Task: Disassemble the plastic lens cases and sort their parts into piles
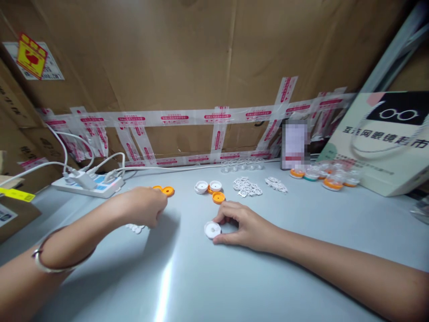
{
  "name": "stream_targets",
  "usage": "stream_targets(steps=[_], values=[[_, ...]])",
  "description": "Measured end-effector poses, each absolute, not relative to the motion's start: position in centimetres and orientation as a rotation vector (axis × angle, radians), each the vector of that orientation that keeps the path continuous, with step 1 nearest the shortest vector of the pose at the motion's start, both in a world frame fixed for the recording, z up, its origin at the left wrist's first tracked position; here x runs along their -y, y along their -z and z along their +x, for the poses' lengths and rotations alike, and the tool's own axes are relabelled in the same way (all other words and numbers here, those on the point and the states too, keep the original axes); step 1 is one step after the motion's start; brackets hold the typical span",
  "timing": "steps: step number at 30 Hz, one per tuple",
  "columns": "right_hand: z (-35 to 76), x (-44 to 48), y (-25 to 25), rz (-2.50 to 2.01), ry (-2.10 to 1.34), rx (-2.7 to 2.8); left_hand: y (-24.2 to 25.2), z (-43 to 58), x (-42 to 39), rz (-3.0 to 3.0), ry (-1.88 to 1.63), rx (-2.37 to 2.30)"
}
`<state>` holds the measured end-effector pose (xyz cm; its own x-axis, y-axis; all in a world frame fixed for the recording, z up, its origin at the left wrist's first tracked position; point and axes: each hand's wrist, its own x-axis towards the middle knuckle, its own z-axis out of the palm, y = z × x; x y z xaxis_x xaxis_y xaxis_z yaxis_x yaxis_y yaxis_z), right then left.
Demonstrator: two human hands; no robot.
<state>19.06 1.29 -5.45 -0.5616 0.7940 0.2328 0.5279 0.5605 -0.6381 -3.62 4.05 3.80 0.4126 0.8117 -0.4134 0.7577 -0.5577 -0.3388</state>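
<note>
My right hand (239,223) pinches a small white round case part (212,230) between thumb and fingers on the grey table (268,286). My left hand (147,206) is closed above the table at the left; its fingertips point down and whatever they hold is hidden. Orange round parts (168,191) lie just behind that hand, and small white discs (136,228) lie under its wrist side. Beyond my right hand sit white round parts (201,187) and an orange round part (218,197), some stacked on each other.
White gear-like pieces (247,186) and flat white pieces (276,184) lie in heaps. Clear round covers (241,165) line the back. Assembled cases (333,181) sit before a paper bag (385,143). A phone (295,145) leans on the carton (187,58). A power strip (89,184) stands left.
</note>
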Motion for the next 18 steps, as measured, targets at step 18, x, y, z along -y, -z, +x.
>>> stream_targets(steps=[18], values=[[19.0,-1.8,6.1,-0.995,-0.680,2.251,0.7,0.6,-2.1,-3.070,0.105,1.039]])
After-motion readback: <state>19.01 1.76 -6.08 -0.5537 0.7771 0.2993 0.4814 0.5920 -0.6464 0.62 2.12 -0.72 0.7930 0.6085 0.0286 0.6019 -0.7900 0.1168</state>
